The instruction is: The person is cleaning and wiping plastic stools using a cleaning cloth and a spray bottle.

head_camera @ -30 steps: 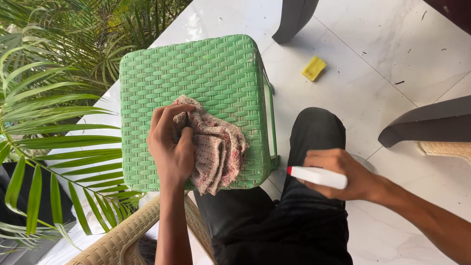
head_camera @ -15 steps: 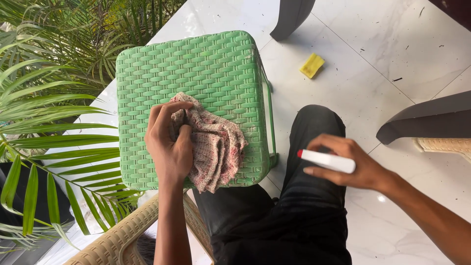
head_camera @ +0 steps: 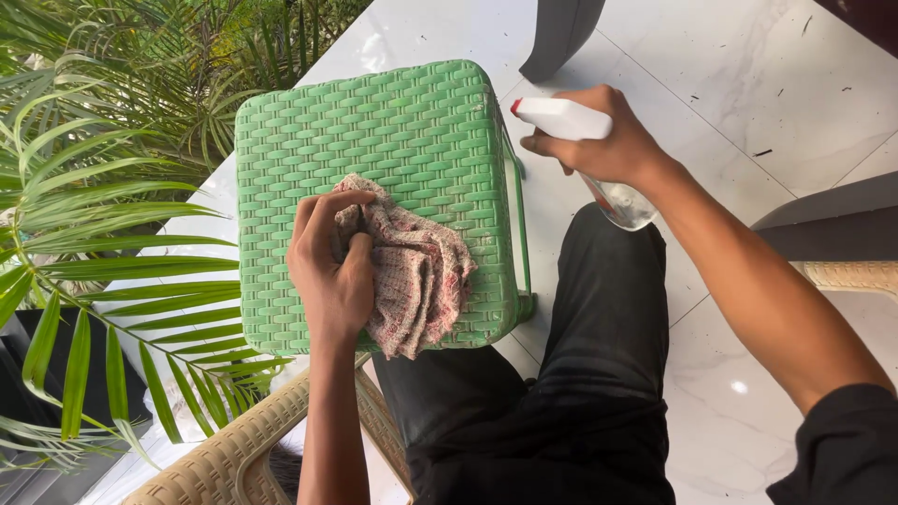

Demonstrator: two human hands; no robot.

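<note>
My left hand [head_camera: 329, 271] closes its grip on a crumpled reddish cloth [head_camera: 416, 271], pressed onto the woven top of a green stool [head_camera: 393, 131]. To the right, my right hand [head_camera: 608, 140] grips a spray bottle [head_camera: 571, 122], nozzle toward the stool. Palm fronds [head_camera: 103, 234] lie to the left.

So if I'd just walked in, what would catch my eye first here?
Probably the bright green woven stool in the middle, with the left hand pressing a crumpled reddish cloth onto its top. To its right, the right hand holds a white spray bottle with its nozzle toward the stool. Palm fronds crowd the left edge.
</note>
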